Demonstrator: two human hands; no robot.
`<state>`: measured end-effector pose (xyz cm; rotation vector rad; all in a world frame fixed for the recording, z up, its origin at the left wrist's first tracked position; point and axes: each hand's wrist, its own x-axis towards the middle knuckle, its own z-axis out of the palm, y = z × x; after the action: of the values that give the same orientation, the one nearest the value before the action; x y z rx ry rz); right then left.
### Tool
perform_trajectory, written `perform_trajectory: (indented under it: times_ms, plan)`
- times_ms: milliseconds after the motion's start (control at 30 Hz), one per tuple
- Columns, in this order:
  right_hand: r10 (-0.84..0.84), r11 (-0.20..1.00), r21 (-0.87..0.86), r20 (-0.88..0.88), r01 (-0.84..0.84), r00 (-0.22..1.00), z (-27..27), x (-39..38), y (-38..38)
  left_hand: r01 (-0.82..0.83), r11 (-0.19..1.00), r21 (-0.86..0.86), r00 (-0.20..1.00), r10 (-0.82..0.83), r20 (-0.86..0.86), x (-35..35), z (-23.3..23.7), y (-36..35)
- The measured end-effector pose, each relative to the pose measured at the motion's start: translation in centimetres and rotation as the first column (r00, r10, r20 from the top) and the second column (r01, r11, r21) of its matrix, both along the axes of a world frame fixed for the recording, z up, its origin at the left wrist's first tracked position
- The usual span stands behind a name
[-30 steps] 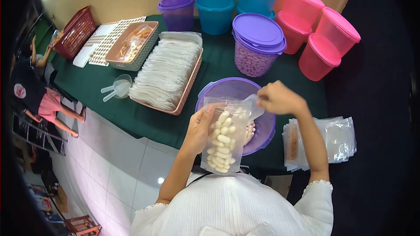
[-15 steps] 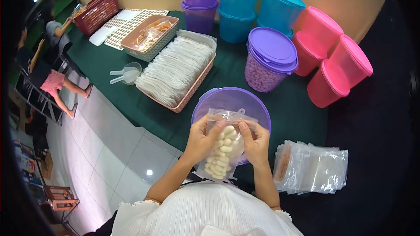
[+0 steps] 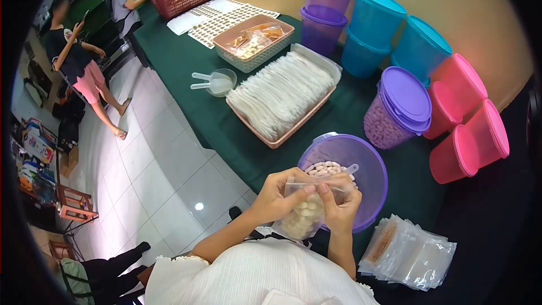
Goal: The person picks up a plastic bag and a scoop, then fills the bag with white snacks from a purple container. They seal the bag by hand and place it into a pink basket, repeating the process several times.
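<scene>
My left hand [image 3: 275,199] pinches the top edge of a clear zip bag [image 3: 289,227] at its left side. The bag holds several pale, oval pieces [image 3: 305,214] that look like candies. At the right part of the same top edge, my right hand [image 3: 340,205] grips with thumb and fingers, the two thumbs close together. Just beyond my hands stands an open purple tub [image 3: 379,200]. In it lie more pale oval pieces [image 3: 323,168] and a clear scoop [image 3: 352,169], its lower part hidden.
Flat clear bags [image 3: 409,254] are stacked at right. A basket [image 3: 274,144] of packed white sachets [image 3: 282,96], small scoops [image 3: 214,83] and a lidded purple tub [image 3: 389,121] stand behind. Pink tubs [image 3: 454,155] line the right. People [image 3: 73,62] stand at far left.
The view has swung left, so the table things sit farther right. The bag is now tilted, and my thumbs have come closer together on its top edge. Another person shows at lower left.
</scene>
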<state>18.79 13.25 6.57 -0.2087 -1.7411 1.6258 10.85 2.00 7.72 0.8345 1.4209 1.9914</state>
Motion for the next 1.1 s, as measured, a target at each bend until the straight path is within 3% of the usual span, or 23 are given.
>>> perform_trajectory:
  times_ms: [133,167,233,333,467,533,667,833,900,1033,1100]
  plan:
    - [-0.009,0.992,0.123,0.033,0.005,0.999,0.5,-2.2,-2.9,-0.093,0.995,0.022,0.994,0.095,-0.055,-2.0,-0.3,-2.6]
    - [-0.017,0.993,0.114,0.033,0.013,0.999,0.4,-2.9,-3.8,-0.086,0.996,0.014,0.995,0.086,-0.056,-2.6,-0.5,-3.3]
    - [0.001,0.994,0.105,0.051,-0.007,0.999,0.2,-4.3,-5.6,-0.247,0.967,0.064,0.964,0.253,-0.089,-3.6,-1.0,-4.6]
    - [0.03,0.991,0.127,0.04,-0.035,0.999,0.3,-7.1,-8.0,-0.29,0.957,0.027,0.955,0.291,-0.049,-6.2,-1.7,-7.4]
    - [-0.019,0.989,0.148,0.083,0.006,0.996,0.4,-10.1,-10.6,-0.152,0.976,0.157,0.977,0.172,-0.128,-9.9,-1.2,-10.7]
    - [-0.053,0.988,0.153,0.121,0.034,0.991,0.2,-11.4,-11.8,-0.279,0.96,-0.008,0.921,0.266,-0.283,-11.4,-2.0,-12.2]
    - [0.122,0.991,0.046,0.059,-0.125,0.991,0.6,-13.9,-14.4,-0.301,0.95,-0.083,0.94,0.282,-0.192,-14.8,-2.5,-14.6]
    - [0.038,0.998,0.034,0.123,-0.043,0.992,-0.7,-16.7,-16.4,-0.137,0.99,0.028,0.983,0.14,-0.12,-18.1,-2.5,-17.0]
    - [-0.003,0.999,-0.05,0.19,0.013,0.982,-0.8,-17.6,-17.0,-0.129,0.992,0.016,0.971,0.13,-0.2,-18.9,-2.7,-17.4]
    - [0.045,0.999,-0.032,0.147,-0.04,0.988,-1.3,-19.7,-17.2,-0.3,0.952,-0.06,0.935,0.281,-0.217,-20.7,-3.4,-17.4]
    - [0.029,1.0,0.003,0.063,-0.029,0.998,-1.2,-21.0,-17.2,-0.26,0.964,-0.063,0.953,0.245,-0.175,-21.4,-3.9,-16.9]
